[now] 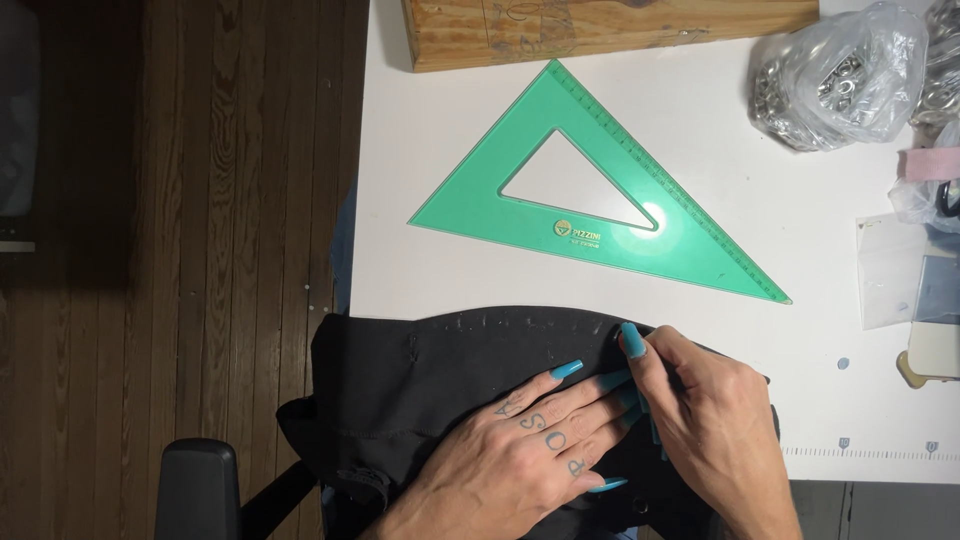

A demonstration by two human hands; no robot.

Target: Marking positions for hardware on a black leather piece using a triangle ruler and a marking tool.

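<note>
Black cloth (420,385) lies at the near edge of the white table (700,190), its left part hanging off over the wood floor (200,200). A faint dotted line runs along the cloth's far edge.

Left hand (520,450): flat on the cloth, palm down, fingers spread slightly and pointing right and far. Long teal nails.

Right hand (715,420): on the cloth just right of the left, touching its fingertips. Fingers curled and drawn together near the cloth's far edge; cannot tell if they pinch the cloth or only press on it.

Green set square (480,205): flat on the table, far of the cloth, apart from it.

Wood block (600,25) at the far edge. Clear bag of metal rings (840,80) far right. Black chair arm (195,490) near left.
</note>
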